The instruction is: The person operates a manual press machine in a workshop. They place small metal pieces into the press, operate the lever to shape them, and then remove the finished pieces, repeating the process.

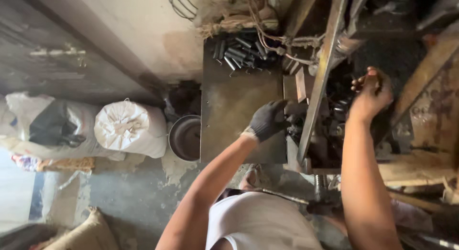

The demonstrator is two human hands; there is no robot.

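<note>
Grimy metal workshop, greasy machine (330,121), steel pins (241,54), sacks (130,128)

Metal rods (241,53) lie on tray (229,116), right of sacks (129,128).

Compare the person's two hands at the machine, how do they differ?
The left hand wears a dark work glove, while the right hand is bare. The left hand rests low at the edge of the flat grey metal plate, by the machine's dark parts; the right hand is raised higher and curled around a small brownish handle. Both reach forward from bare arms.
</note>
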